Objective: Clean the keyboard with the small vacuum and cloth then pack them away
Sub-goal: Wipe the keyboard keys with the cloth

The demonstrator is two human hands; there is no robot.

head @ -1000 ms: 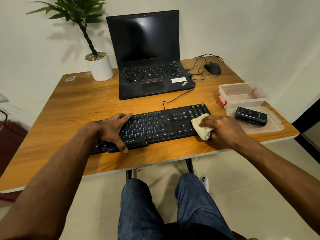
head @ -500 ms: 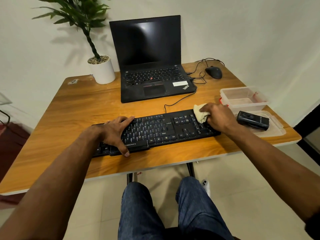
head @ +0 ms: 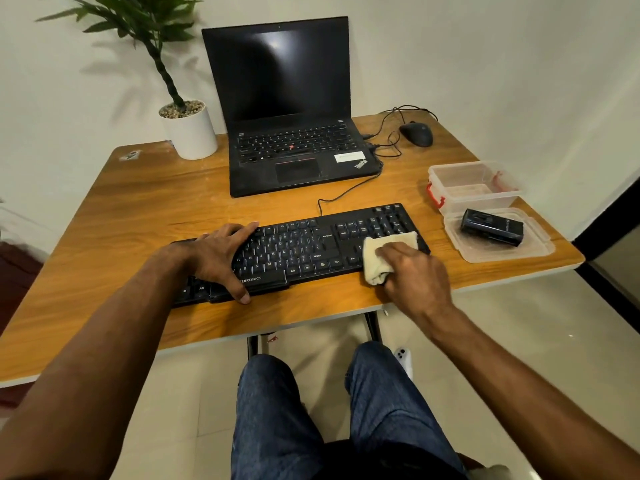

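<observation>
Both of your hands are on the black keyboard (head: 311,251): left hand (head: 214,258) pressed flat, bracing it, right hand (head: 412,275) bunched around the cream cloth (head: 384,251) at the number-pad end. Vacuuming looks done, since the small vacuum (head: 491,227) sits on the container lid (head: 540,249); packing remains.

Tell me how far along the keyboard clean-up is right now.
Vacuuming looks finished: the small vacuum lies on the container lid. In hand: the right hand presses the cloth on the keyboard at its right end, while the left hand steadies it. Left: pack cloth and vacuum into the empty open container, then close it.
</observation>
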